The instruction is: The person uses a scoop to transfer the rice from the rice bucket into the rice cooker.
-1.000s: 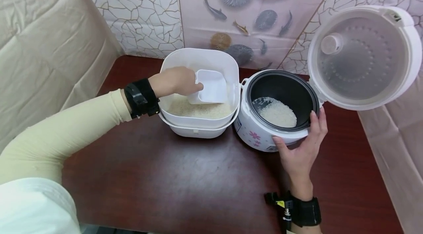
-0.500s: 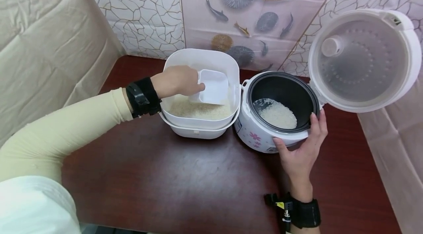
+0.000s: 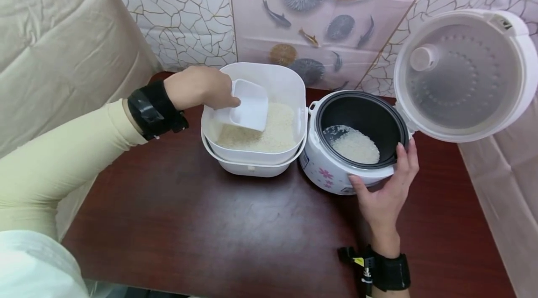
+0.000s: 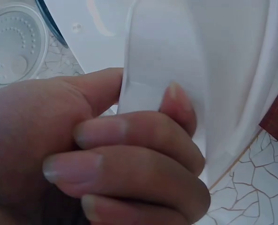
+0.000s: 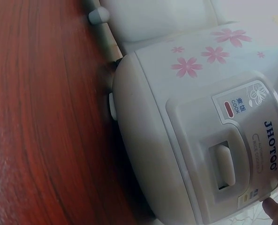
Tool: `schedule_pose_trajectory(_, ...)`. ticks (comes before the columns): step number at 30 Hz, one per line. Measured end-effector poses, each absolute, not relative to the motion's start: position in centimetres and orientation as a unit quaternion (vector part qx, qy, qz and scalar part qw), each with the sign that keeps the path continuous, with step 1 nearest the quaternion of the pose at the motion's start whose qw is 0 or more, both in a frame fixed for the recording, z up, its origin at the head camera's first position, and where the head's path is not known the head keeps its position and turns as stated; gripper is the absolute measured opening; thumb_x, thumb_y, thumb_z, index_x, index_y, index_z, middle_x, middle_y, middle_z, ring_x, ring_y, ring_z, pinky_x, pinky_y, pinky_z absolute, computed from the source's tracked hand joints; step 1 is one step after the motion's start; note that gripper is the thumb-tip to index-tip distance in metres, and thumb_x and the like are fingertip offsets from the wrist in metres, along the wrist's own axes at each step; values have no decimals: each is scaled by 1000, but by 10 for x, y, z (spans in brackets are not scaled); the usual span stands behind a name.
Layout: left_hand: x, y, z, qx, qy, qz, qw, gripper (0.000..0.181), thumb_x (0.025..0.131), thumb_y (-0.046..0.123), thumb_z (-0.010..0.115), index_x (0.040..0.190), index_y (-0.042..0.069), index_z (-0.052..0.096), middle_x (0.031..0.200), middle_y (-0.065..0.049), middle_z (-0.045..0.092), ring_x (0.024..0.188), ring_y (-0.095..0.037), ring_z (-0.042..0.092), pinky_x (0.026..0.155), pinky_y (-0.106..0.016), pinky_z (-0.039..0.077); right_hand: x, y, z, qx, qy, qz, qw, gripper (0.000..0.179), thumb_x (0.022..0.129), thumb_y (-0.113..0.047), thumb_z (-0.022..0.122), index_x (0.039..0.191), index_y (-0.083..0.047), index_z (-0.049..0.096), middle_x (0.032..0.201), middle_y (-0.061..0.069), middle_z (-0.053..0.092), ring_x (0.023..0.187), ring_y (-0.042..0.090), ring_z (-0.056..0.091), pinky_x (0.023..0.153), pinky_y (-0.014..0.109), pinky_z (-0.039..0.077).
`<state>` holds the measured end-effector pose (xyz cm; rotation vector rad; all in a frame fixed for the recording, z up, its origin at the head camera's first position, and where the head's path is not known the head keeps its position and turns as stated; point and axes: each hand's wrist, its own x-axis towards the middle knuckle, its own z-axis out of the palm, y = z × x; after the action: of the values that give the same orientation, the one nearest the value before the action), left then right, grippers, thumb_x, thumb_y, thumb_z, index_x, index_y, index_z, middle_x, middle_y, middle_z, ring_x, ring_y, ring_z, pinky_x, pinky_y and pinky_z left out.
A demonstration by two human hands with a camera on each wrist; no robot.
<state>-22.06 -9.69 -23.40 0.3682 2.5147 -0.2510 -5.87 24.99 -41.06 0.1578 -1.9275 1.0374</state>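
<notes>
Head view: left hand [image 3: 206,87] grips a white, square-sided plastic scoop [image 3: 251,105], tilted inside a white rounded-square plastic bin [image 3: 269,72], over pale loose rice grains [image 3: 280,127]. Scoop is likely light, stiff, smooth; best held by the handle, tipping would spill a load. Bin walls hem it in; open room is upward. White round flower-printed rice cooker [image 3: 317,167] sits just beside the bin, its black inner pot [image 3: 357,104] part-filled; raised round translucent-faced lid [image 3: 466,83] limits the far right. Right hand [image 3: 384,197] rests spread, nearly straight fingers at the cooker's rim.

Left wrist view: fingers curled, thumb and index pinching the scoop; handle mostly covered.

Right wrist view: fingertips touch the cooker's upper edge; red-brown wood-grain table [image 5: 45,112] below.
</notes>
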Motion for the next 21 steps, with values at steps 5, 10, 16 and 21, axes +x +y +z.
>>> schedule_pose_trajectory(5, -217, -88, -239, 151, 939, -115, 288, 49, 108, 52, 46, 97, 10, 70, 101, -8, 63, 97, -26, 59, 89, -47, 49, -59, 252, -412, 68, -783, 418, 455, 110, 82, -73, 78, 148, 9, 45, 163, 27, 36, 153, 39, 30, 124, 53, 23)
schedule_pose_trajectory(10, -215, -75, -249, 133, 934, -139, 300, 49, 109, 51, 45, 100, 11, 71, 106, -8, 62, 100, -26, 58, 90, -45, 48, -59, 253, -416, 67, -785, 416, 454, 110, 82, -74, 77, 148, 8, 45, 163, 26, 36, 153, 39, 31, 124, 53, 24)
schedule_pose_trajectory(16, -215, -67, -252, 130, 929, -142, 315, 48, 111, 43, 42, 97, 8, 72, 89, -4, 69, 95, -24, 61, 90, -43, 49, -59, 251, -412, 68, -780, 419, 460, 110, 82, -73, 77, 147, 9, 46, 162, 27, 37, 153, 40, 31, 124, 53, 23)
schedule_pose_trajectory(21, -216, -64, -256, 153, 924, -139, 322, 46, 111, 38, 40, 100, 5, 70, 74, -2, 62, 85, -22, 59, 85, -37, 48, -58, 250, -409, 69, -779, 421, 459, 110, 82, -73, 77, 147, 9, 46, 162, 27, 37, 153, 41, 31, 124, 53, 23)
